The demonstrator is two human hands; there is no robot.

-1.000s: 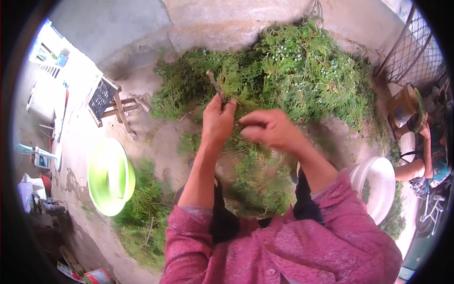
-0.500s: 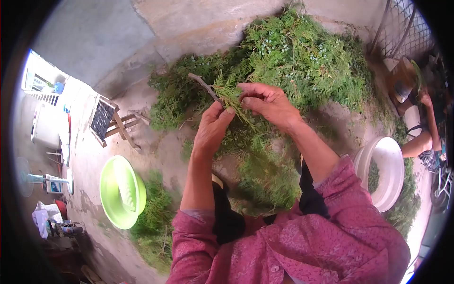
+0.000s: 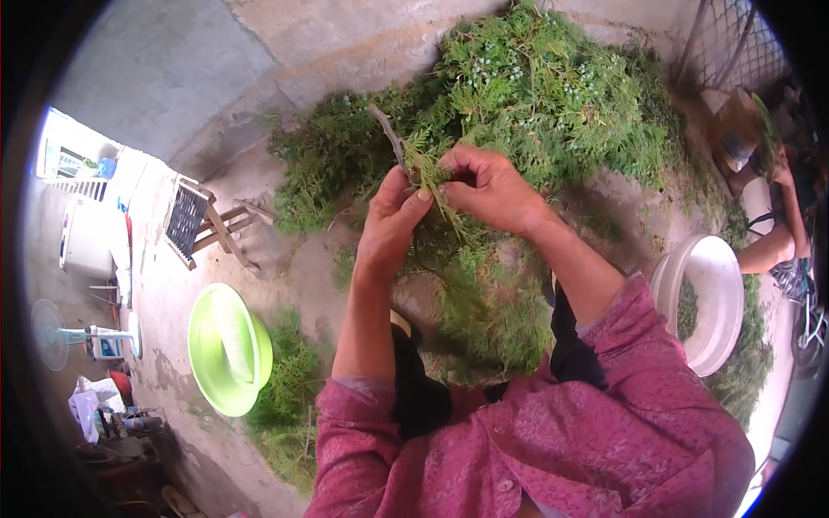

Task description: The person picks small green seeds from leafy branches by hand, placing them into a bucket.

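Observation:
My left hand is closed, thumb against fingers, around an evergreen branch. The bare brown stem of this branch points up and away from me. Flat green sprigs fan out from it between my two hands. My right hand pinches at these sprigs just to the right, with its fingertips partly hidden by the curled fingers. Beyond both hands rises a large heap of cut evergreen branches, some with pale bluish berries. More loose greenery lies on the ground below my hands, between my legs.
A lime-green basin sits at the left beside more cut greenery. A white bucket stands at my right. A small folding stool and a fan are at the left. Another person's arm shows at the far right.
My right hand has closed in on the sprigs, its fingers now pinched together. The branch has shifted slightly right and stands more upright in my left hand.

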